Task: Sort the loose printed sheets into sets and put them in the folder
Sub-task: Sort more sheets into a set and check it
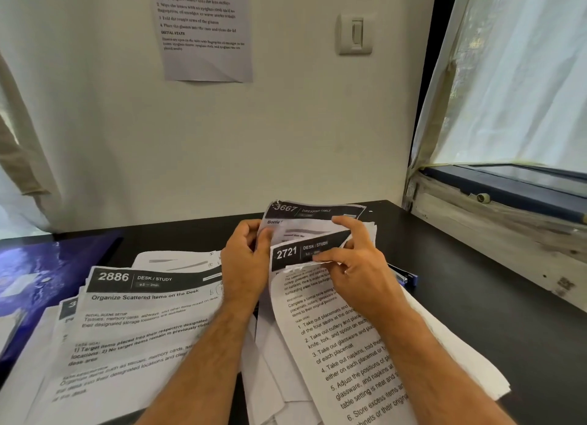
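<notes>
Sheets in hand: left hand [246, 259] grips far-left edge of held stack [317, 224], fingers curled round it. Right hand [355, 265] pinches folded-down top of 2721 sheet [336, 329], long axis toward person. Sorted pile [133, 323] lies left on worktop [476, 297]; left hand nearer it.

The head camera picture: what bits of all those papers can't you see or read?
- White sheet headed 3667: text below the title hidden by the left hand, right hand and the sheet headed 2721.
- Sheet 2721: line ends covered by the right forearm.
- Sheet headed 2886: lower lines blurred.
- Sheets beneath it: covered, only edges show.
- Blue object behind the right hand: mostly hidden, unidentifiable.
</notes>
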The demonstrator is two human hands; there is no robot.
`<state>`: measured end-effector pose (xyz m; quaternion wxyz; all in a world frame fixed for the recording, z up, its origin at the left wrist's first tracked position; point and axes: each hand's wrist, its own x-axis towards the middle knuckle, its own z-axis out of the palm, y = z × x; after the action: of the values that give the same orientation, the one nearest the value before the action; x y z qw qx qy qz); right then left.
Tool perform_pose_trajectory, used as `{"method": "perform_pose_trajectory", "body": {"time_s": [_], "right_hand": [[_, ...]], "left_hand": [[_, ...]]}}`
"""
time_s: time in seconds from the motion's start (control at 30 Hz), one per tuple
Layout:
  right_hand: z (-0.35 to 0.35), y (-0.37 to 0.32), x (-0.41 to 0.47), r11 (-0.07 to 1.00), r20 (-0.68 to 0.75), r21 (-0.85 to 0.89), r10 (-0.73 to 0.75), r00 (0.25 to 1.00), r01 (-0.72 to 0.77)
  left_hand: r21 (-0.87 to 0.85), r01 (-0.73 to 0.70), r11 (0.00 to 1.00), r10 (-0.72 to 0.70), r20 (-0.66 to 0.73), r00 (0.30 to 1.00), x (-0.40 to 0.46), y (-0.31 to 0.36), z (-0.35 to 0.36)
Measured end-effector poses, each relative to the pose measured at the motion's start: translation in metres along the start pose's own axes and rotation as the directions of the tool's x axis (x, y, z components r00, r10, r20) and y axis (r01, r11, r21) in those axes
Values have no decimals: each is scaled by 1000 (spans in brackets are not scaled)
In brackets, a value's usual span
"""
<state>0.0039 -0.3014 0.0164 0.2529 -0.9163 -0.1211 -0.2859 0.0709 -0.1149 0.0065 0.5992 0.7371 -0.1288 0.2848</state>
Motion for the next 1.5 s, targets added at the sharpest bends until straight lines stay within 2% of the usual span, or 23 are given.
{"method": "perform_pose_trajectory", "body": {"time_s": [0.17, 0.33, 0.43, 0.53, 0.6, 0.77, 0.87, 1.0, 1.13, 1.3, 1.43, 1.5], "right_hand": [[2, 2, 0, 999, -34, -27, -36, 999, 35], [2, 2, 0, 998, -118, 52, -16, 993, 22], [1, 4, -2, 991, -210, 14, -125, 970, 131], [-4, 3, -6, 960, -300, -7, -269, 915, 280], [-6, 5, -6, 944, -348, -13, -315, 883, 331], [-12, 6, -7, 949, -513, 10, -266, 816, 316], [-16, 4, -5, 958, -612, 62, -186, 769, 281], [-16, 6, -1, 967, -615, 92, -132, 777, 237], [-29, -12, 19, 961, -638, 20, -200, 744, 276], [-83, -79, 61, 903, -676, -68, -355, 646, 425], [-131, -145, 87, 821, -736, -174, -476, 482, 544], [-144, -170, 94, 794, -757, -196, -496, 425, 576]], "left_hand": [[19, 2, 1000, -2, -4, 1000, 0, -2, 0], [27, -4, 1000, 5, -50, 999, 1, -3, 0], [0, 23, 1000, -23, -130, 991, 1, 1, 0], [-26, 38, 999, -42, -209, 977, 2, 8, -1], [-44, 20, 999, -30, -246, 969, 4, 14, -4], [-47, -103, 994, 83, -311, 947, 12, 36, -16], [-85, -154, 984, 115, -348, 930, 18, 53, -22], [-176, -163, 971, 92, -356, 930, 24, 74, -24], [-180, -239, 954, 181, -290, 940, 30, 104, -30], [-225, -349, 910, 291, -254, 922, 36, 164, -53], [-264, -362, 894, 300, -247, 921, 40, 211, -83], [-288, -315, 904, 250, -241, 938, 41, 231, -100]]}}
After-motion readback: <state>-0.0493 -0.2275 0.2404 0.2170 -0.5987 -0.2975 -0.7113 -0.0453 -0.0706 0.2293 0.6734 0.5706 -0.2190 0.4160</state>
